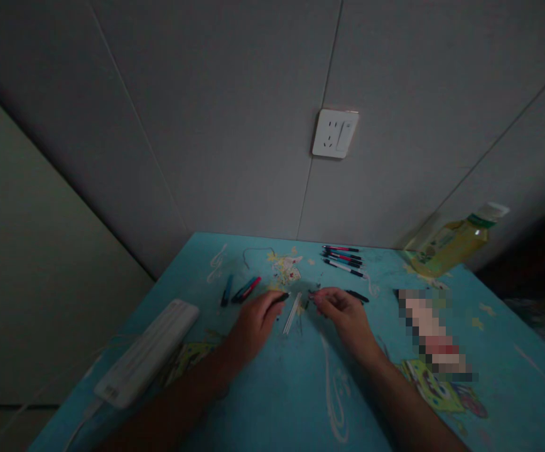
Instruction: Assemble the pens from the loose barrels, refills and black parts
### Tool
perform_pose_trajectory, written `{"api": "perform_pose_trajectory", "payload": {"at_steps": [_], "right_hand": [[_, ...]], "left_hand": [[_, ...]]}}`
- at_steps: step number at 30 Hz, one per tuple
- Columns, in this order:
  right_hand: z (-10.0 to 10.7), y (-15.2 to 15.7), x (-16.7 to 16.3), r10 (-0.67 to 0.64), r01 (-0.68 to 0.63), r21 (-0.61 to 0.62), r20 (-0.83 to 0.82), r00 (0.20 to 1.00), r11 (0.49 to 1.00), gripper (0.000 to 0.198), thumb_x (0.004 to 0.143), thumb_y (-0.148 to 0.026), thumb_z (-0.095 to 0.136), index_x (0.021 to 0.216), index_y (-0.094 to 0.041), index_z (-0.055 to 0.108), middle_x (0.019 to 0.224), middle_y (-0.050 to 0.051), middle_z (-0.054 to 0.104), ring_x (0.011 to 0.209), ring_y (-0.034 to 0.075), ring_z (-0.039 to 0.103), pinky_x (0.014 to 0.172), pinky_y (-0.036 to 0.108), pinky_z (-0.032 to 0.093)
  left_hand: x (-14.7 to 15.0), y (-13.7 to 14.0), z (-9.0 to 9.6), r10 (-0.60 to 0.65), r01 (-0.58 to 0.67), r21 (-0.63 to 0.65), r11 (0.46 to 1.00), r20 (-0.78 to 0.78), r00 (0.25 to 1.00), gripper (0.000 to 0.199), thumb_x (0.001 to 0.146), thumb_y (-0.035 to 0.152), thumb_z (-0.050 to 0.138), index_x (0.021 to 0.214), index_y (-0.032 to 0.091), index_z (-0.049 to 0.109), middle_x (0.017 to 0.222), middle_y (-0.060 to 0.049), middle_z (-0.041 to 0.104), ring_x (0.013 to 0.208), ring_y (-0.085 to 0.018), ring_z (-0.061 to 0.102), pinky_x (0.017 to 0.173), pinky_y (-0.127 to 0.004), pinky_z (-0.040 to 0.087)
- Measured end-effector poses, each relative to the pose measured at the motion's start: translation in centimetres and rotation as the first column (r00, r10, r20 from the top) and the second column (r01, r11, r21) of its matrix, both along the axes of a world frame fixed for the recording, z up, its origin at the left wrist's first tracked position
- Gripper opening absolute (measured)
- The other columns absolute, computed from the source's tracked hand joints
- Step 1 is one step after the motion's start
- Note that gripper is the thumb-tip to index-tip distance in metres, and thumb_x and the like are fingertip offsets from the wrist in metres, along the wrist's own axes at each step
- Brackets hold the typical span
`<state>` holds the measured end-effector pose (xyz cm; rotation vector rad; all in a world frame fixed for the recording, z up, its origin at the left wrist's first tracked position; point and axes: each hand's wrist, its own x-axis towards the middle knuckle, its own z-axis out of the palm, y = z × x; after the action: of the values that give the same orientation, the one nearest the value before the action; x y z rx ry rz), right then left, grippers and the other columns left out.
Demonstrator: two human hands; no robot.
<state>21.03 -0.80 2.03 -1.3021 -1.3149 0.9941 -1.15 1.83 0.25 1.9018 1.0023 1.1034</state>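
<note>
My left hand (257, 317) is closed around a short black pen part (280, 297), its tip pointing right. To its right, my right hand (343, 312) pinches something small and dark that I cannot make out. Thin white pen refills (292, 314) lie side by side on the table between the hands. Left of my left hand are a blue pen barrel (226, 290) and several blue and red barrels (247, 290) with dark ends. A black pen piece (358, 295) lies just behind my right hand. Tiny dark bits are scattered around the refills.
Several click pens (343, 258) lie in a group at the back of the blue patterned table (282, 402). A white power strip (147, 351) is at the left. A bottle of yellow liquid (456, 245) stands back right, near a pixelated flat object (435, 333). A wall socket (335, 133) is above.
</note>
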Motion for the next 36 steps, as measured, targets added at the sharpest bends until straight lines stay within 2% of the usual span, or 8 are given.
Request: {"api": "perform_pose_trajectory", "payload": {"at_steps": [3, 6, 14, 20, 23, 27, 32, 36], "right_hand": [[0.6, -0.4, -0.7, -0.017, 0.017, 0.002, -0.142, 0.990, 1.000, 0.032, 0.079, -0.048, 0.073, 0.090, -0.018, 0.068, 0.089, 0.008, 0.073, 0.078, 0.019, 0.065, 0.072, 0.032, 0.052], [0.5, -0.7, -1.1, 0.008, -0.005, 0.017, -0.155, 0.988, 1.000, 0.030, 0.080, -0.045, 0.074, 0.092, -0.019, 0.069, 0.094, 0.009, 0.074, 0.084, 0.021, 0.067, 0.078, 0.034, 0.053], [-0.7, -0.9, -1.4, 0.063, -0.063, 0.041, -0.003, 0.998, 0.997, 0.023, 0.085, -0.040, 0.070, 0.097, -0.020, 0.072, 0.093, 0.006, 0.074, 0.081, 0.019, 0.066, 0.075, 0.031, 0.051], [-0.9, -1.2, -1.7, 0.104, -0.118, 0.083, 0.155, 0.982, 0.990, 0.022, 0.088, -0.039, 0.066, 0.099, -0.021, 0.073, 0.086, 0.002, 0.072, 0.078, 0.017, 0.063, 0.073, 0.028, 0.048], [-0.9, -1.3, -1.8, 0.102, -0.138, 0.107, 0.293, 0.951, 0.985, 0.022, 0.090, -0.040, 0.063, 0.094, -0.021, 0.073, 0.081, 0.001, 0.070, 0.074, 0.015, 0.062, 0.070, 0.026, 0.046], [-0.7, -1.6, -1.6, 0.081, -0.164, 0.118, 0.515, 0.853, 0.979, 0.034, 0.097, -0.042, 0.052, 0.078, -0.020, 0.069, 0.071, 0.001, 0.065, 0.065, 0.014, 0.058, 0.066, 0.026, 0.042], [-0.2, -1.8, -1.6, 0.141, -0.242, 0.154, 0.483, 0.864, 0.958, 0.026, 0.093, -0.043, 0.059, 0.107, -0.022, 0.065, 0.094, 0.004, 0.068, 0.081, 0.017, 0.062, 0.073, 0.026, 0.046], [-0.3, -1.7, -1.5, 0.134, -0.248, 0.172, 0.495, 0.859, 0.953, 0.020, 0.095, -0.039, 0.057, 0.099, -0.021, 0.065, 0.088, 0.004, 0.068, 0.080, 0.017, 0.062, 0.076, 0.027, 0.046]], "left_hand": [[0.1, -0.5, -0.2, -0.107, 0.122, 0.087, 0.989, -0.161, 0.981, 0.027, 0.097, 0.027, 0.050, 0.120, 0.024, 0.064, 0.108, -0.008, 0.071, 0.098, -0.022, 0.066, 0.088, -0.035, 0.047], [0.2, -0.7, -0.4, -0.113, 0.143, 0.115, 0.983, -0.234, 0.966, 0.028, 0.098, 0.028, 0.049, 0.122, 0.026, 0.064, 0.106, -0.007, 0.072, 0.095, -0.022, 0.067, 0.083, -0.033, 0.048], [0.1, -0.6, -0.4, -0.108, 0.135, 0.116, 0.984, -0.215, 0.971, 0.027, 0.096, 0.030, 0.053, 0.120, 0.028, 0.066, 0.100, -0.005, 0.072, 0.090, -0.022, 0.066, 0.079, -0.031, 0.048], [-0.3, -0.2, -1.1, -0.079, 0.145, 0.174, 0.974, -0.341, 0.937, 0.021, 0.096, 0.031, 0.054, 0.112, 0.025, 0.066, 0.100, -0.006, 0.070, 0.091, -0.021, 0.066, 0.082, -0.032, 0.049], [-0.4, 0.0, -1.6, -0.072, 0.181, 0.242, 0.953, -0.399, 0.914, 0.021, 0.096, 0.031, 0.053, 0.112, 0.024, 0.065, 0.097, -0.006, 0.070, 0.089, -0.020, 0.067, 0.080, -0.031, 0.050], [-0.4, 0.1, -1.9, -0.075, 0.231, 0.285, 0.930, -0.468, 0.880, 0.021, 0.096, 0.030, 0.054, 0.113, 0.023, 0.064, 0.094, -0.006, 0.069, 0.087, -0.020, 0.066, 0.080, -0.031, 0.051], [-0.4, 0.2, -2.0, -0.087, 0.233, 0.296, 0.926, -0.433, 0.897, 0.021, 0.096, 0.027, 0.053, 0.113, 0.023, 0.064, 0.094, -0.006, 0.068, 0.087, -0.019, 0.065, 0.078, -0.031, 0.052], [-0.3, 0.3, -1.7, -0.087, 0.220, 0.301, 0.928, -0.398, 0.913, 0.022, 0.095, 0.027, 0.054, 0.114, 0.022, 0.064, 0.094, -0.007, 0.067, 0.090, -0.021, 0.063, 0.081, -0.034, 0.051]]}}
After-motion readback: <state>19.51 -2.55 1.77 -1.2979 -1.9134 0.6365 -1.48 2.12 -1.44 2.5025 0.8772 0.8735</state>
